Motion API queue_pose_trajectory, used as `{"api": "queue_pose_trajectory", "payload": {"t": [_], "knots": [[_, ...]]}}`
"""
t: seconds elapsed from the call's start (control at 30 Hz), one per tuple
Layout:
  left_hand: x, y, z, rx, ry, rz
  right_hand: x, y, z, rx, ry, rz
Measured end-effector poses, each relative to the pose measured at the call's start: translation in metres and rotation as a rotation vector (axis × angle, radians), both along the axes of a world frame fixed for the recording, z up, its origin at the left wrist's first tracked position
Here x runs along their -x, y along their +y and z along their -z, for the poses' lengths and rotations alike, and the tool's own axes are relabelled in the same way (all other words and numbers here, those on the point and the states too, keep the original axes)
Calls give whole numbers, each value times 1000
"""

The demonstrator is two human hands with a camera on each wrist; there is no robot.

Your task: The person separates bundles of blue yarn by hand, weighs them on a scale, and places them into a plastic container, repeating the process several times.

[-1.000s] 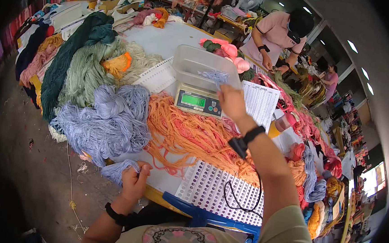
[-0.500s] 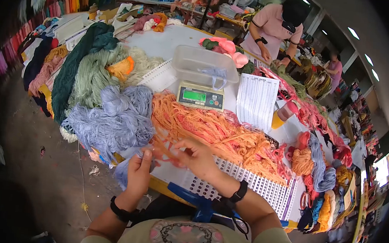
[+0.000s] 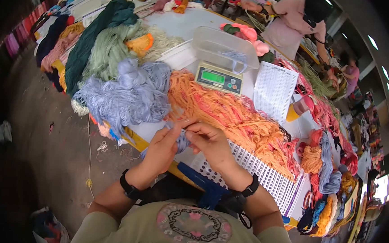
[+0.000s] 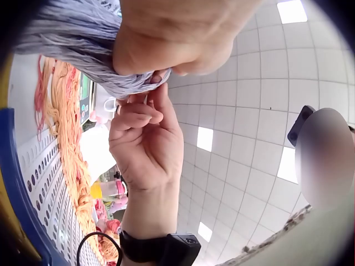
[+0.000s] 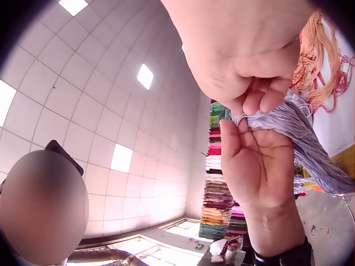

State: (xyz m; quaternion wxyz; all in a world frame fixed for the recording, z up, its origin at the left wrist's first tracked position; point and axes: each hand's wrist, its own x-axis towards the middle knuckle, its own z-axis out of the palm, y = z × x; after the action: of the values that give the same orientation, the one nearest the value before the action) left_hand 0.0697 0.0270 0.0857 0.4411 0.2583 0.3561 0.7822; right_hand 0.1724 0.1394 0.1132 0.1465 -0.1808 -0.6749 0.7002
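Workshop floor (image 3: 67, 135), grey, scattered with scraps; one long table (image 3: 179, 23), laden with dyed yarn. Orange yarn (image 3: 221, 119), heaped mid-table; lavender pile (image 3: 124, 89), to its left; clear tub (image 3: 211, 43), pale strands inside, against a digital scale (image 3: 213, 77). Lavender skein (image 5: 310, 144), between the hands near the table edge. Left hand (image 3: 158, 153): gripping the skein. Right hand (image 3: 217, 152): fingers curled, pinching its end. Step in hand, I judge: working the strand ends. Next move, I reckon: firm left hold, light right pull, avoiding snags.
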Motion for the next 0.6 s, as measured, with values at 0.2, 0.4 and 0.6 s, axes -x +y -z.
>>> {"api": "queue_pose_trajectory", "payload": {"t": [0.2,0.4,0.6], "knots": [[4,-3,2,42,23,-4,-5,2,-1,134,31,44],[0,-1,-2,92,182,-112,-6,1,-7,244,13,56],[60,-60,18,-67,-566,-163,-14,25,-61,366,118,-157]]}}
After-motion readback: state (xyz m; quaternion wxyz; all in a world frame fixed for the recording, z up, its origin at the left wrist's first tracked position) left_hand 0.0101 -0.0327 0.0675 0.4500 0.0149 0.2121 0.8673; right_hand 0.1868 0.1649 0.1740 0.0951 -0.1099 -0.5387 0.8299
